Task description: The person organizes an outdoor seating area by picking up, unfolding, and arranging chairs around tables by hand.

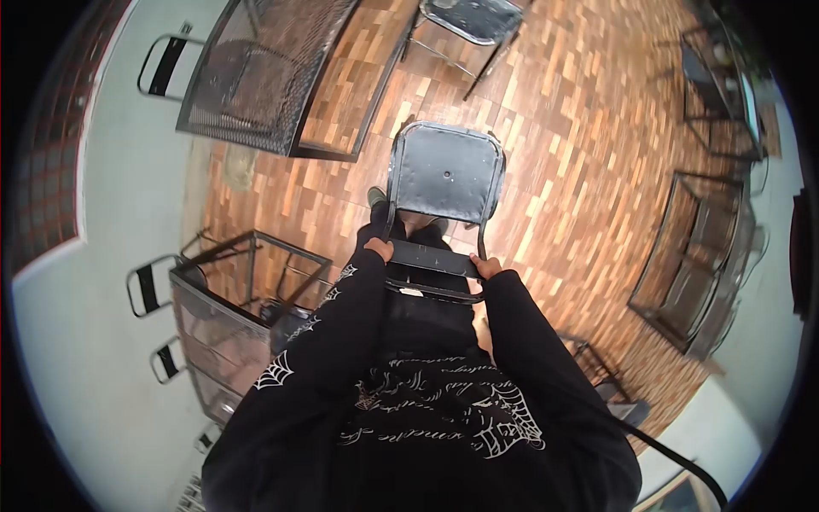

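In front of my body is a black metal chair (448, 166) with a scuffed square seat and a small hole near its middle. Its backrest (431, 258) faces me. My left hand (380, 248) grips the left end of the backrest, fingers wrapped round the frame. At the opposite end, my right hand (488, 266) is closed on the frame in the same way. My legs and shoes show partly behind the chair; whether its feet touch the floor I cannot tell.
A mesh-topped metal table (256, 77) stands ahead to the left, and another mesh table (217, 333) is nearer on the left by the wall. A second black chair (473, 19) stands ahead. Along the right is a metal-framed table (691, 256). Wood-patterned floor (563, 171) lies between.
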`<state>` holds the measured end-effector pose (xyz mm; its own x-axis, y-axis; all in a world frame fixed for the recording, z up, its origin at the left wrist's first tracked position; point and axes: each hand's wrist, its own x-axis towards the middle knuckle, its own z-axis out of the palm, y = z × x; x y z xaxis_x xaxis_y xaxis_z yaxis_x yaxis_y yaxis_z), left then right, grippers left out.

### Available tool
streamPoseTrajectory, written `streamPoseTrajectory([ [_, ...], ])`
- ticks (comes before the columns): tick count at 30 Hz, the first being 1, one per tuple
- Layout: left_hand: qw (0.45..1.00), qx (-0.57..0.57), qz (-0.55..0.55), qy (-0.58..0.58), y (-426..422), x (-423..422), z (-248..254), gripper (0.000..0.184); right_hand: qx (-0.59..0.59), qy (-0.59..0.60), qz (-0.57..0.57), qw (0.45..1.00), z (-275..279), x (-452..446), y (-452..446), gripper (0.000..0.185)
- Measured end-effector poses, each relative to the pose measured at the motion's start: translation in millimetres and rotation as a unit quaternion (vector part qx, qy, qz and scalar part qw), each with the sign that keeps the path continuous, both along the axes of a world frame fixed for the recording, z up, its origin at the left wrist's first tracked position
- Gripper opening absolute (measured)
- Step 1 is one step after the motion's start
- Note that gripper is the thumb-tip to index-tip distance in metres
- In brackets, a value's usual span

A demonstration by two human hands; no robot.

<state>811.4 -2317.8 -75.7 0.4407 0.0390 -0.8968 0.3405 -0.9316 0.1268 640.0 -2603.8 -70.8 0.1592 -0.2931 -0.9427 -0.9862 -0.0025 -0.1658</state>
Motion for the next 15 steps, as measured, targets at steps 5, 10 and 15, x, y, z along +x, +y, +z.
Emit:
streamPoseTrajectory([
  [5, 0.994, 0.008, 0.106, -0.007, -13.3, 12.3, 4.0, 0.048, -0.091, -0.062, 0.135, 0.985, -15.9, 70.9, -45.4, 0.068],
  [10, 0.976, 0.049, 0.21, -0.025, -13.1, 21.2, -44.6, 0.056, -0.048, -0.061, 0.171, 0.982, 23.5, 187.3, -56.8, 0.055],
  [15, 0.954, -0.035, 0.296, 0.036, -6.1, 44.4, -30.1, 0.063, -0.076, -0.057, 0.316, 0.944, 11.6, 278.4, -63.9, 0.06],
])
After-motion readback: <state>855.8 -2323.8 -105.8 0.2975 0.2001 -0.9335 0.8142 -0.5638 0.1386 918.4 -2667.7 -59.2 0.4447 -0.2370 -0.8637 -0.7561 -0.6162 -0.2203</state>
